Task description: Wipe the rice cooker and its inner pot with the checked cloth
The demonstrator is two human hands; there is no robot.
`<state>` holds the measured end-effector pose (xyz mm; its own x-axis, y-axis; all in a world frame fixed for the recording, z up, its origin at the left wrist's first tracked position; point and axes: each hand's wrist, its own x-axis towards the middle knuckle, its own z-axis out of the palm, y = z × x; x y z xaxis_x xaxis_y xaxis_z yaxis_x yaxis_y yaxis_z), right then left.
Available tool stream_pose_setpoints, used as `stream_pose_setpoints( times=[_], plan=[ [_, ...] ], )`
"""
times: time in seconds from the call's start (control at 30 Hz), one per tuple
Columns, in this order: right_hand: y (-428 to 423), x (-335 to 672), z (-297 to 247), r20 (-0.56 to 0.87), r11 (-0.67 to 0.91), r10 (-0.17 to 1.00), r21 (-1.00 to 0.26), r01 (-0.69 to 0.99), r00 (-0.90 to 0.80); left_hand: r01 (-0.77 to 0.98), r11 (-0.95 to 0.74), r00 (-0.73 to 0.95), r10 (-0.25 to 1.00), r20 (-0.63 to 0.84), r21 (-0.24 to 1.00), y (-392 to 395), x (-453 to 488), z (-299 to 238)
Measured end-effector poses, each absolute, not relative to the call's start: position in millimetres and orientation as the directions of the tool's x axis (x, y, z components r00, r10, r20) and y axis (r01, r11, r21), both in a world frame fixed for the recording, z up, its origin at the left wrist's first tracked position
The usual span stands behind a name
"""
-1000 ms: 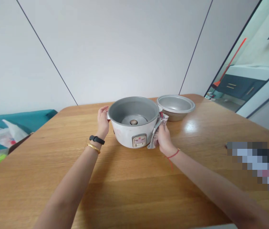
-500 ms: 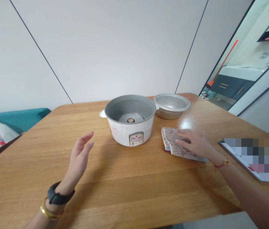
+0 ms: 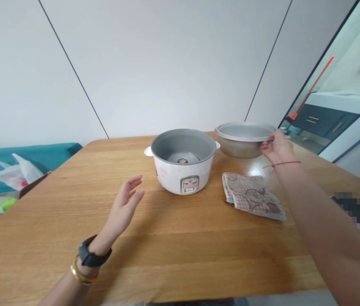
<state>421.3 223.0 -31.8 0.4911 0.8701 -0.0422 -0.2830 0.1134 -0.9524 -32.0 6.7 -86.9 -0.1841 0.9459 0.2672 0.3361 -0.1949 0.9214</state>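
Metal pot (image 3: 240,149) gripped by its rim in the right hand (image 3: 278,148)

On my feed the metal pot sits toward the far right of the table (image 3: 180,242), just right of the cooker body (image 3: 169,176). I have the right hand closed narrowly on the right end of its rim, fingers curled around the lip; I take that outward edge as the natural hold, since it seems the easiest for this arm to reach. I can't tell whether the pot's base clears the wood.

The cooker body stands upright with its switch panel (image 3: 189,184) facing me, which I judge keeps that side handy. Nothing covers its chamber, so I can see the round metal piece (image 3: 182,161) in its floor.

My left hand (image 3: 124,206) holds nothing. It hangs in front of the cooker, to its left, thumb apart from loosely bent fingers and well away from the pot; I'd guess it is kept there to stay out of the right hand's way.

The folded cloth (image 3: 253,195) lies flat, nearer me than the pot, apparently within easy reach of the right arm.

Farther out, I see a white plastic bag (image 3: 12,173) by the teal couch (image 3: 58,151).
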Motion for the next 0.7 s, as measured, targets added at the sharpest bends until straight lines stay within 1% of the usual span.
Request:
stream_pose_setpoints(
  times=[0.03, 0.1, 0.17, 0.23, 0.27, 0.33, 0.43, 0.5, 0.6, 0.67, 0.7],
  plan=[
    [217, 424, -17, -0.021, 0.142, 0.875, -0.944, -0.297, 0.485, 0.334, -0.189, -0.195, 0.945, 0.264, 0.923, 8, -34, -86],
    [202, 421, 14, 0.027, 0.207, 0.905, -0.900, -0.384, 0.424, 0.331, -0.205, -0.213, 0.935, 0.285, 0.921, 15, -34, -81],
    [186, 403, 45, 0.105, 0.241, 0.949, -0.850, -0.468, 0.298, 0.327, -0.261, -0.219, 0.914, 0.341, 0.908, 29, -27, -71],
    [172, 372, 69, 0.141, 0.211, 0.974, -0.845, -0.491, 0.176, 0.318, -0.337, -0.218, 0.884, 0.414, 0.886, 44, -15, -59],
    [166, 354, 77, 0.133, 0.188, 0.981, -0.843, -0.504, 0.143, 0.311, -0.370, -0.222, 0.867, 0.446, 0.875, 52, -9, -53],
    [157, 319, 82, 0.080, 0.087, 0.996, -0.834, -0.545, 0.038, 0.295, -0.404, -0.246, 0.843, 0.478, 0.866, 62, 3, -44],
    [150, 282, 70, -0.029, -0.080, 0.994, -0.837, -0.541, -0.102, 0.273, -0.383, -0.282, 0.845, 0.455, 0.882, 65, 10, -44],
    [150, 271, 56, -0.091, -0.156, 0.984, -0.852, -0.500, -0.153, 0.278, -0.372, -0.277, 0.852, 0.445, 0.886, 62, 8, -51],
    [152, 268, 39, -0.152, -0.218, 0.971, -0.875, -0.433, -0.182, 0.297, -0.366, -0.264, 0.856, 0.444, 0.882, 55, 0, -65],
    [154, 272, 33, -0.176, -0.237, 0.965, -0.903, -0.357, -0.195, 0.306, -0.348, -0.270, 0.861, 0.431, 0.886, 52, -5, -73],
    [155, 275, 31, -0.185, -0.241, 0.961, -0.926, -0.291, -0.205, 0.312, -0.337, -0.272, 0.864, 0.424, 0.888, 52, -8, -77]
  ],
)
